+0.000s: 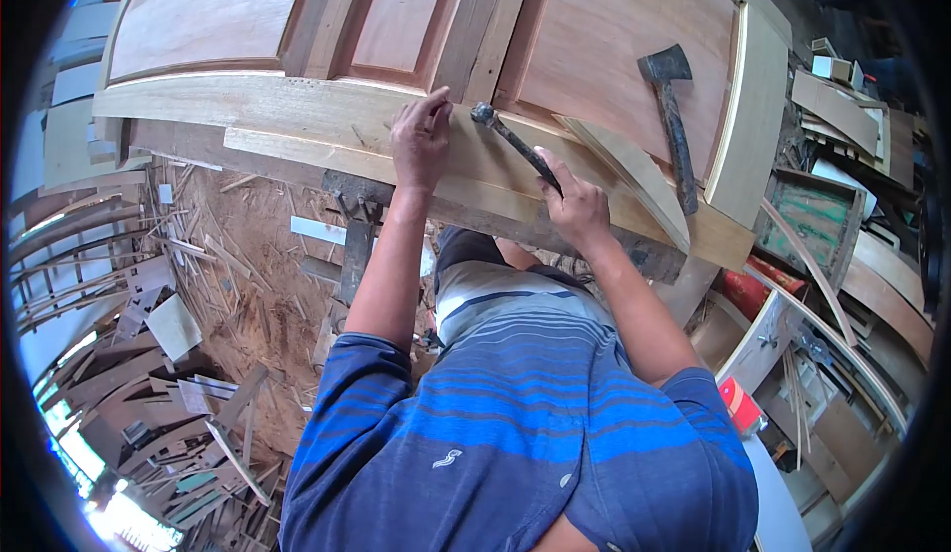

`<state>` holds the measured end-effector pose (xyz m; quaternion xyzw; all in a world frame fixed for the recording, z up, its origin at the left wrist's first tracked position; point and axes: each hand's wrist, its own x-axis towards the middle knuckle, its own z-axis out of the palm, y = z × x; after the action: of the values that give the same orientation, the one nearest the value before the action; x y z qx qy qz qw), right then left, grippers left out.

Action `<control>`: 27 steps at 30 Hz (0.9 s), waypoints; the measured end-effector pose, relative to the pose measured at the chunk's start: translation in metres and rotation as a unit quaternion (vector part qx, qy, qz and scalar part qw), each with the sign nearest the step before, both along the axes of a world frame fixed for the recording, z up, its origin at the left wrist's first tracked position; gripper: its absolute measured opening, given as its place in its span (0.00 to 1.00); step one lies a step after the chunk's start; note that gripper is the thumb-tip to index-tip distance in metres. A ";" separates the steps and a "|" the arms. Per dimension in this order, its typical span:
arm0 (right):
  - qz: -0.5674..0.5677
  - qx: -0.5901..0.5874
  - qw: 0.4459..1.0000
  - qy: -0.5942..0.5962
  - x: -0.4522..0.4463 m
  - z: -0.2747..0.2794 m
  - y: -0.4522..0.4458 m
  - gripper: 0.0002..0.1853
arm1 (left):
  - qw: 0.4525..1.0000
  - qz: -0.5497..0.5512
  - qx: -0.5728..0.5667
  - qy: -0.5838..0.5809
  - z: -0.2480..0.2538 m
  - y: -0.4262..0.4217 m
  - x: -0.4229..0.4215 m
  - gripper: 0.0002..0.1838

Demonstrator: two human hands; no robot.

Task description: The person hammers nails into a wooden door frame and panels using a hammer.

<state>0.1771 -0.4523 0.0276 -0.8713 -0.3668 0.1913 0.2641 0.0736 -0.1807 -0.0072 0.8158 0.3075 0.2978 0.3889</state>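
Observation:
My right hand (577, 203) is wrapped round the dark handle of a hammer (517, 146), whose head points up and left above the wooden frame. My left hand (420, 144) rests at the lower rail of a panelled wooden door (287, 104), left of the hammer head. Its fingers are drawn together near the joint of a vertical piece; what they pinch, if anything, is too small to make out. A hatchet (671, 106) lies on the right panel, blade away from me. Beside it is a thin, pointed strip of wood (634, 177).
Wood scraps (178, 433) and shavings cover the floor at left. Under the door's near edge sits a metal clamp or vise (357, 205). To the right stand an open wooden box (783, 339) with tools and sticks, a red object (743, 292), and stacked boards (837, 111).

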 end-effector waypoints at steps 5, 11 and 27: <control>0.001 0.016 1.000 -0.010 -0.001 -0.002 -0.001 0.31 | 0.998 0.040 -0.048 0.003 -0.005 -0.002 0.000 0.12; -0.001 0.018 1.000 -0.004 0.000 -0.001 -0.001 0.30 | 1.000 0.026 -0.004 0.003 -0.011 0.001 0.000 0.12; -0.024 0.124 0.991 0.042 0.006 0.033 0.024 0.20 | 0.999 0.019 0.038 0.032 -0.002 -0.003 0.000 0.21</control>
<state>0.1831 -0.4287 0.0610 -0.8315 -0.3554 0.1741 0.3899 0.0732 -0.1840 -0.0087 0.8334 0.3235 0.2897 0.3420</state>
